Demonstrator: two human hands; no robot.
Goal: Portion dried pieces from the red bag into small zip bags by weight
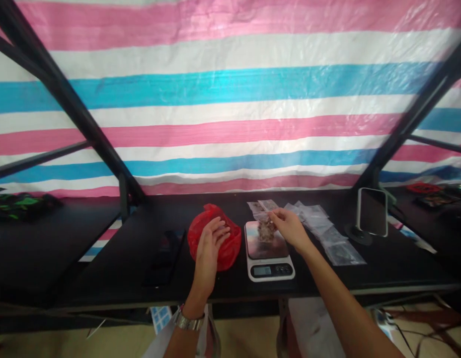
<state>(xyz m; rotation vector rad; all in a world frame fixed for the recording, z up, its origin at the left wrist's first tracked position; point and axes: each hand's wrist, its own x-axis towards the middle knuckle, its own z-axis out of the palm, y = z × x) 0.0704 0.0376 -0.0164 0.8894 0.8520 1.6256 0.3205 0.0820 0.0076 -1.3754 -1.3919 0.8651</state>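
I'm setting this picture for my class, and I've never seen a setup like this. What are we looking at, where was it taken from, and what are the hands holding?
This picture comes from one camera worn on a person's head, looking forward and down, so the arms reach in from the bottom. There is no machine, only two bare hands. The open left hand, with a watch on the wrist, is over a red plastic bag. The right hand's fingers touch a small clear bag of brownish bits, which sits on a digital scale. On the black table also lie more clear bags and a phone on a stand. Behind hangs a striped tarp.
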